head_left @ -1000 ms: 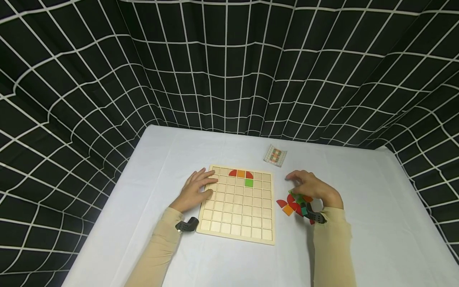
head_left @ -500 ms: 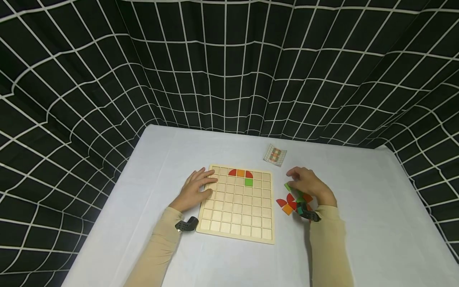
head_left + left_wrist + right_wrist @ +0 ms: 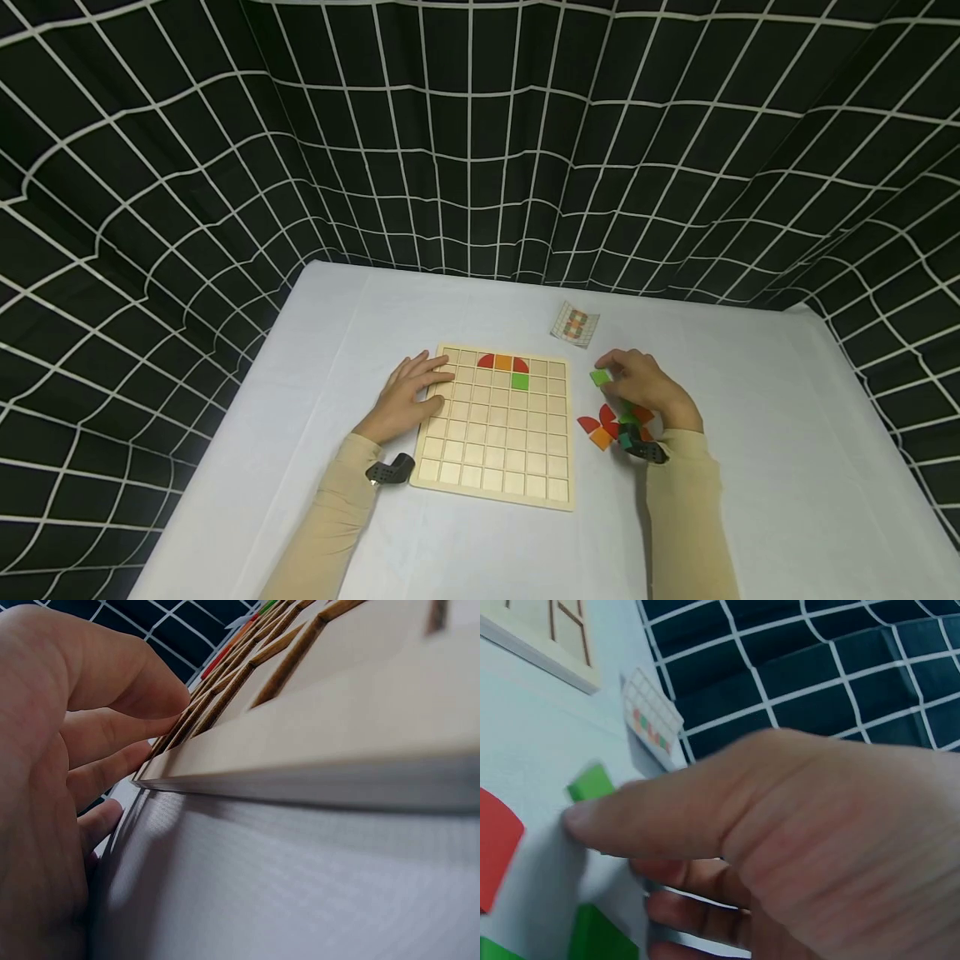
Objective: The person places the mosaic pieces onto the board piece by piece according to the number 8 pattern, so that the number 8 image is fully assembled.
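My right hand pinches a light green square tile between thumb and fingers, to the right of the wooden grid board. In the right wrist view the green tile pokes out beyond the thumb tip. My left hand lies along the board's left edge, its fingers fairly straight and fingertips on the rim; the left wrist view shows them at the raised edge. In the board's top row sit two red quarter-circle tiles with an orange square between them. A green square sits below the right one.
Loose red tiles, an orange square and green pieces lie in a pile under my right wrist, partly hidden. A small printed pattern card lies behind the board. Black curtain with white grid lines surrounds the white table.
The right hand has drawn slightly left, lifting the green square out of the pile; the tile now shows more of its face. The left hand and board stay put.
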Demonstrator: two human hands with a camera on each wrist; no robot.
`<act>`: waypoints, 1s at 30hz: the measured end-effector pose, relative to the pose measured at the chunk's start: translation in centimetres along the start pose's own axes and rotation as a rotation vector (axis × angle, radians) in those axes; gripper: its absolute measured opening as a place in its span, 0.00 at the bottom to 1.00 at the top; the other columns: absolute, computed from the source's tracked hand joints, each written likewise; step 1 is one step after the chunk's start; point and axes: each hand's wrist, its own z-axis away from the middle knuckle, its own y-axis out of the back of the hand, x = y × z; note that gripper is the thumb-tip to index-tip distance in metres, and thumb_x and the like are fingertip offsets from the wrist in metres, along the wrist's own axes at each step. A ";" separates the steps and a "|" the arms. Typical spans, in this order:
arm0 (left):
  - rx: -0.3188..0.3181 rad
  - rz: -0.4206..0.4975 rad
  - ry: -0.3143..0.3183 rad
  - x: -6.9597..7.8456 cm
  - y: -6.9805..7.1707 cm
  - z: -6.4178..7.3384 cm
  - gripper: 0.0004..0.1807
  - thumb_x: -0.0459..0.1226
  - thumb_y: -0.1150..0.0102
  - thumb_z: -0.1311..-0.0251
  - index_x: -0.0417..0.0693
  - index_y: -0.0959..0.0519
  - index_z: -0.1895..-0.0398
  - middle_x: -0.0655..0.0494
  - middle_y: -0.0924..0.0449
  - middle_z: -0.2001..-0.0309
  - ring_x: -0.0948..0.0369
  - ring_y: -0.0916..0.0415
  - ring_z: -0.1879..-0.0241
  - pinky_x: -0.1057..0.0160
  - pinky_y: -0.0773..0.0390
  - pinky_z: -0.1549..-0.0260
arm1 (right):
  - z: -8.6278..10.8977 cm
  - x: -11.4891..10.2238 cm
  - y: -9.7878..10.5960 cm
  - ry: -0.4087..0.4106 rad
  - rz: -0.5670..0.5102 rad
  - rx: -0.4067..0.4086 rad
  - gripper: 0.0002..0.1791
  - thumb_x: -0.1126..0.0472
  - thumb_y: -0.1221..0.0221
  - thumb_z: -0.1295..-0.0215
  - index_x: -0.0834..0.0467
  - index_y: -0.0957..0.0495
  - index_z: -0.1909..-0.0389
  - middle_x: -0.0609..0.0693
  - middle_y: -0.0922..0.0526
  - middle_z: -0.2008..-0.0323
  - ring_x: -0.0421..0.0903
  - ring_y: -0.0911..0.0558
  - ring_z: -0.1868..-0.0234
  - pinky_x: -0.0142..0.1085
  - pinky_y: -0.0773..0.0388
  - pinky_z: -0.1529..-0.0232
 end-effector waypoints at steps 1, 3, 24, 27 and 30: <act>-0.002 -0.001 0.004 0.0 0.0 0.0 0.23 0.39 0.42 0.34 0.50 0.22 0.35 0.57 0.38 0.22 0.51 0.58 0.17 0.46 0.68 0.18 | -0.1 -0.1 -0.1 -0.003 0.002 0.007 0.23 0.61 0.37 0.39 0.60 0.21 0.42 0.66 0.24 0.41 0.61 0.31 0.44 0.53 0.17 0.48; -0.003 -0.002 0.007 -0.1 0.0 0.0 0.23 0.39 0.42 0.34 0.50 0.22 0.35 0.57 0.39 0.22 0.51 0.58 0.17 0.46 0.68 0.18 | -0.1 -0.2 -0.2 -0.010 0.002 0.022 0.22 0.61 0.37 0.38 0.60 0.21 0.43 0.66 0.23 0.42 0.60 0.30 0.45 0.51 0.16 0.50; 0.005 -0.001 0.000 -0.2 -0.1 -0.1 0.23 0.39 0.41 0.34 0.51 0.22 0.35 0.57 0.38 0.22 0.51 0.58 0.17 0.46 0.67 0.18 | -0.2 -0.2 0.0 0.023 -0.030 0.032 0.13 0.59 0.37 0.34 0.62 0.24 0.55 0.61 0.20 0.57 0.53 0.24 0.59 0.36 0.21 0.63; 0.003 0.000 0.002 -0.1 0.0 0.0 0.23 0.39 0.41 0.34 0.51 0.22 0.35 0.58 0.38 0.22 0.52 0.58 0.17 0.46 0.68 0.18 | -0.2 -0.3 0.1 0.015 -0.048 0.025 0.12 0.58 0.37 0.34 0.61 0.23 0.55 0.59 0.20 0.57 0.52 0.25 0.59 0.34 0.23 0.64; 0.004 0.001 0.002 -0.1 0.0 0.0 0.23 0.39 0.41 0.34 0.51 0.22 0.35 0.58 0.38 0.22 0.52 0.58 0.17 0.46 0.68 0.17 | -0.2 -0.5 0.1 0.012 -0.060 0.030 0.12 0.57 0.38 0.33 0.61 0.24 0.55 0.59 0.21 0.57 0.52 0.25 0.59 0.34 0.23 0.64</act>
